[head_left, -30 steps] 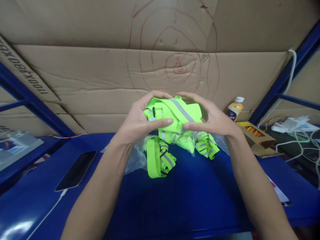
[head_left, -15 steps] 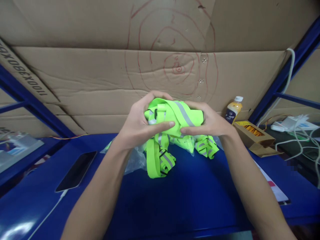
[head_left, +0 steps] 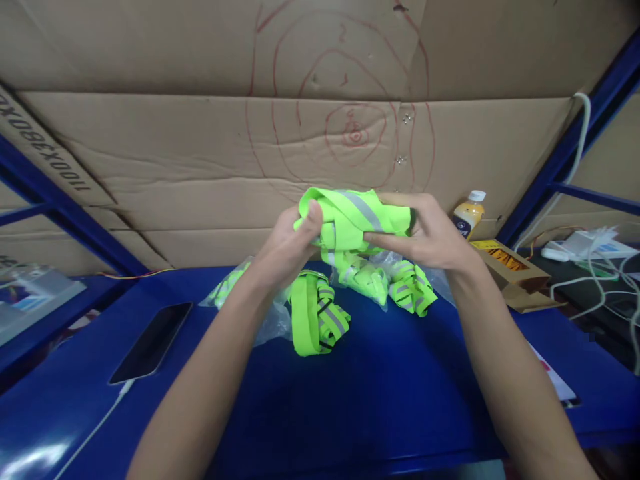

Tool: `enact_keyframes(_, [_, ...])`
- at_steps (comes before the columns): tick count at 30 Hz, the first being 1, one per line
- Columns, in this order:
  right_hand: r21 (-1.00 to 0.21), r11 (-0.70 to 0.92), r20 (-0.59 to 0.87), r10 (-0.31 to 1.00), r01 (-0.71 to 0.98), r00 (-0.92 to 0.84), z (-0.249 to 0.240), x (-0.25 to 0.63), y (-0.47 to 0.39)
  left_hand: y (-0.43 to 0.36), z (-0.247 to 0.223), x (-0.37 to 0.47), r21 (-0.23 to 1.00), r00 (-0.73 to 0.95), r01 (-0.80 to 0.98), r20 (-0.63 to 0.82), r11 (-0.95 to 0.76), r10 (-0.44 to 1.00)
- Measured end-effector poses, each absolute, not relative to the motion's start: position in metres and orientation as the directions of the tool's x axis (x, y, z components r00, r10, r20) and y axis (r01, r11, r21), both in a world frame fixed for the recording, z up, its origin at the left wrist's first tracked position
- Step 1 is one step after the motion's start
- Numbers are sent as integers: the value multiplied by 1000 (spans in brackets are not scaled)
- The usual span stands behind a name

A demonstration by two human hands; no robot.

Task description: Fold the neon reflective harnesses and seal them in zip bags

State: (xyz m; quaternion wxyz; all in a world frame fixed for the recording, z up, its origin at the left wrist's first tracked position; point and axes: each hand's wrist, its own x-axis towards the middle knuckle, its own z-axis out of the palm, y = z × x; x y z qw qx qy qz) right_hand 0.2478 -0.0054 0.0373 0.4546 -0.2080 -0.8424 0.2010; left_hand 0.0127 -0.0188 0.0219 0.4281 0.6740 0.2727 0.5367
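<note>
Between my two hands, above the table, is a folded bundle of neon-green reflective strap [head_left: 350,220] with a silver stripe. My left hand [head_left: 293,243] is closed on its left end, thumb up against the fabric. Wrapped round the right end is my right hand [head_left: 420,230], with fingers across the front and back. A short strap end hangs beneath the bundle. Below on the table lies a rolled reflective strap [head_left: 320,317] with a loose loop. Behind it are a clear-bagged green bundle [head_left: 367,280] and another rolled strap bundle [head_left: 413,290].
A phone [head_left: 153,343] on a white cable lies on the blue table [head_left: 370,413] at left. At right stand a drink bottle [head_left: 469,213], an open cardboard box [head_left: 515,273] and tangled white cables [head_left: 600,267]. A cardboard wall [head_left: 200,147] with red rings rises behind.
My left hand has shifted its grip, its thumb moving from the front of the bundle up to its left end. The bundle has turned slightly and stays held.
</note>
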Motion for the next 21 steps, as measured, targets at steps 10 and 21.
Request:
enact_keyframes(10, [-261, 917, 778, 384, 300, -497, 26, 232, -1, -19, 32, 11, 896, 164, -192, 432, -401, 887])
enact_keyframes(21, [-88, 949, 802, 247, 302, -544, 18, 235, 11, -13, 29, 5, 965, 376, -234, 203, -119, 904])
